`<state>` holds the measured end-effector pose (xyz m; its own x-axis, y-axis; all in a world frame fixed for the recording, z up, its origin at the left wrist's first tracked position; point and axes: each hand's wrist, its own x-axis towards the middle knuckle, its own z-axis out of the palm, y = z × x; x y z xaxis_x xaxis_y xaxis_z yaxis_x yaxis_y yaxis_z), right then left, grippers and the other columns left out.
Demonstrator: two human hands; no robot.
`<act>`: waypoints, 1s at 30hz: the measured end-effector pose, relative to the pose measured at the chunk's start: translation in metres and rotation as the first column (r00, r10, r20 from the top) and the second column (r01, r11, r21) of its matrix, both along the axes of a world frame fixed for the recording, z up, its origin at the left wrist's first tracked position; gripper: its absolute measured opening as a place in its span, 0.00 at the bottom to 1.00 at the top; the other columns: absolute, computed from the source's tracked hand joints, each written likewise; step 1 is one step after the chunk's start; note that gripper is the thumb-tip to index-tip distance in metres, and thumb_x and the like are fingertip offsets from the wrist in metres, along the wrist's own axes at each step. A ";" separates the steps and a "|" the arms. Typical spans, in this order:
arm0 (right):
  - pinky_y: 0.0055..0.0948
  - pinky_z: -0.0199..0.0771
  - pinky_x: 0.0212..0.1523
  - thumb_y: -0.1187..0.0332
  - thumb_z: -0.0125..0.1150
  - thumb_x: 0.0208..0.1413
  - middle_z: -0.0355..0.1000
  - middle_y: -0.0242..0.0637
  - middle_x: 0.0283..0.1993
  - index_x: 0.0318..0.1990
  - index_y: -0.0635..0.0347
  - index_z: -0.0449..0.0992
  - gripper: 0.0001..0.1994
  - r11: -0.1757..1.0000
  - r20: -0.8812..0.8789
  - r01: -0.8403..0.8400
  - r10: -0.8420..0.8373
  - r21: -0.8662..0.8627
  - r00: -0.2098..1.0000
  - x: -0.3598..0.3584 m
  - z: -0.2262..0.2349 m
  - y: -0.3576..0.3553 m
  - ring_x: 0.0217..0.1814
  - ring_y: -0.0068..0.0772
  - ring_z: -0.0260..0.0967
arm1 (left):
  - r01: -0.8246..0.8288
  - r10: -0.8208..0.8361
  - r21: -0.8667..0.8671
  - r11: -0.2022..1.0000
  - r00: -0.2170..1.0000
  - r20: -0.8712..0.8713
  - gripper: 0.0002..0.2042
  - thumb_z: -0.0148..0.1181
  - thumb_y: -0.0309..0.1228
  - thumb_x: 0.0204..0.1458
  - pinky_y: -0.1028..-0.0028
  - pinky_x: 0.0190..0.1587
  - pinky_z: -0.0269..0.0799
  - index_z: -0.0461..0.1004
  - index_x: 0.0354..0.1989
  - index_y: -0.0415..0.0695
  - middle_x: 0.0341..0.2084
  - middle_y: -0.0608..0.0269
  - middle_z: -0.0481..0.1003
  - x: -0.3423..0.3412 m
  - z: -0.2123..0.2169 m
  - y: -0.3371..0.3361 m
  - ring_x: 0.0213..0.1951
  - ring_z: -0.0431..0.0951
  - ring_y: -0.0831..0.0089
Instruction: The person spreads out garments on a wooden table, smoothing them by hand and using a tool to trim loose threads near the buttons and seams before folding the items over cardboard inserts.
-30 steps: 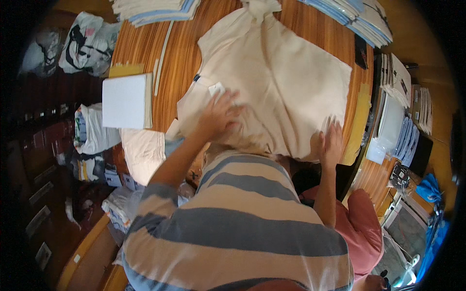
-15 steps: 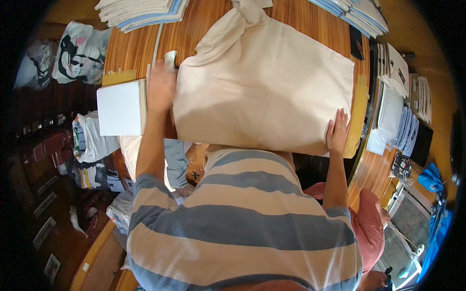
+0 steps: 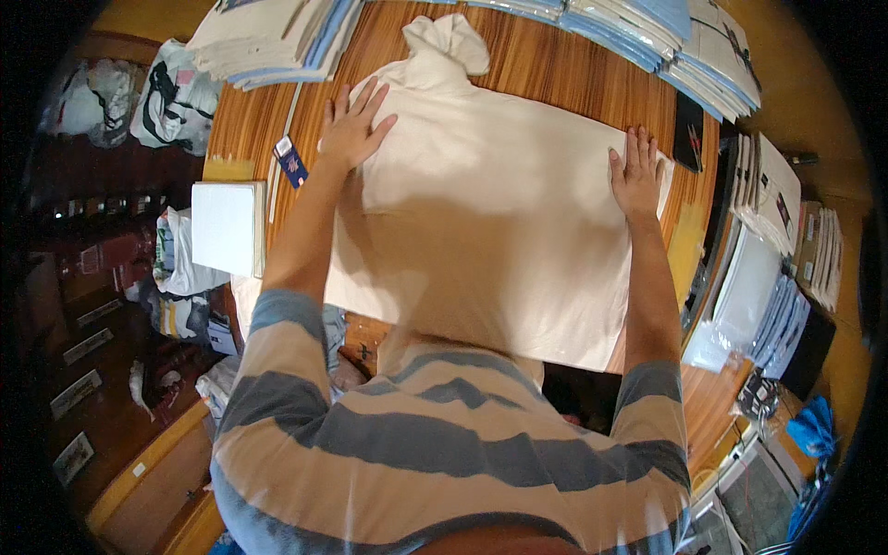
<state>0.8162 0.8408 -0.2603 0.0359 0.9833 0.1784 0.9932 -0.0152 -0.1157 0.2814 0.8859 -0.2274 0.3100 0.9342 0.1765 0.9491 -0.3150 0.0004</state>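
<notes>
A cream cloth garment [image 3: 504, 213] lies spread on the wood-grain table [image 3: 555, 69], its near edge hanging at the table's front. At the far left the cloth bunches up into a loose gathered end. My left hand [image 3: 353, 129] rests on the garment's upper left, fingers spread. Flat on the upper right edge lies my right hand [image 3: 636, 176], fingers stretched out. Neither hand grips anything. Left of my left forearm is a small dark blue hang tag [image 3: 290, 161] with a white end.
A block of white boards [image 3: 225, 227] sits at the left edge. Stacks of folded cream and blue garments stand at the far left [image 3: 268, 42] and far right [image 3: 629, 28]. A black phone-like slab [image 3: 687, 131] lies at right. More packed shirts [image 3: 772, 324] lie beyond it.
Both hands have moved farther away across the cloth; my left hand is now flat on it. The garment's near edge sits closer to me, and the blue tag shows on the table.
</notes>
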 end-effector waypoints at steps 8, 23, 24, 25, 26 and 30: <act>0.61 0.36 0.81 0.38 0.40 0.70 0.49 0.41 0.83 0.79 0.49 0.56 0.37 0.993 0.055 -0.100 0.097 0.062 0.994 0.010 0.000 0.071 0.86 0.52 0.39 | 0.014 -0.022 -0.055 0.998 0.990 -0.139 0.33 0.48 0.61 0.65 0.39 0.76 0.39 0.64 0.74 0.59 0.79 0.64 0.52 0.011 -0.002 0.066 0.78 0.47 0.40; 0.63 0.39 0.79 0.48 0.51 0.70 0.47 0.48 0.83 0.79 0.56 0.55 0.36 0.980 -0.096 -0.171 0.162 -0.097 0.982 0.019 0.048 -0.177 0.84 0.65 0.41 | -0.111 0.125 -0.259 0.960 0.991 0.038 0.35 0.54 0.53 0.65 0.44 0.78 0.37 0.56 0.78 0.54 0.79 0.54 0.49 -0.106 0.033 -0.198 0.79 0.47 0.49; 0.63 0.42 0.78 0.49 0.52 0.70 0.49 0.50 0.82 0.77 0.58 0.57 0.35 0.984 -0.011 -0.142 0.142 -0.107 0.990 0.020 0.046 -0.177 0.83 0.65 0.43 | -0.085 0.106 -0.233 0.969 0.991 0.077 0.35 0.53 0.53 0.65 0.44 0.78 0.38 0.56 0.78 0.53 0.79 0.53 0.49 -0.105 0.031 -0.199 0.79 0.47 0.48; 0.64 0.44 0.78 0.50 0.54 0.69 0.51 0.52 0.81 0.76 0.60 0.59 0.34 0.987 0.079 -0.112 0.122 -0.114 0.989 0.019 0.045 -0.177 0.82 0.66 0.45 | -0.059 0.085 -0.207 0.977 0.989 0.119 0.36 0.53 0.53 0.65 0.44 0.78 0.38 0.56 0.78 0.52 0.79 0.53 0.49 -0.102 0.031 -0.200 0.79 0.47 0.48; 0.64 0.47 0.77 0.52 0.55 0.69 0.54 0.54 0.80 0.74 0.62 0.61 0.33 0.990 0.170 -0.083 0.101 -0.113 0.980 0.011 0.048 -0.174 0.81 0.66 0.47 | -0.036 0.067 -0.207 0.978 0.987 0.146 0.38 0.57 0.52 0.63 0.43 0.77 0.40 0.55 0.78 0.49 0.79 0.50 0.49 -0.095 0.039 -0.205 0.78 0.47 0.47; 0.59 0.60 0.72 0.58 0.63 0.66 0.67 0.62 0.68 0.62 0.71 0.72 0.26 0.950 -0.040 -0.250 0.262 0.184 0.964 -0.127 0.068 -0.152 0.73 0.65 0.61 | 0.193 -0.116 -0.127 0.973 0.883 0.455 0.38 0.67 0.45 0.55 0.40 0.75 0.47 0.62 0.73 0.46 0.74 0.44 0.56 -0.075 0.021 -0.267 0.74 0.56 0.43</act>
<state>0.6894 0.6887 -0.1922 -0.1962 0.9141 0.3550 0.9516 0.2647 -0.1559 0.2066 0.6187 -0.2062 0.3785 0.9083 0.1782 0.7771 -0.4164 0.4719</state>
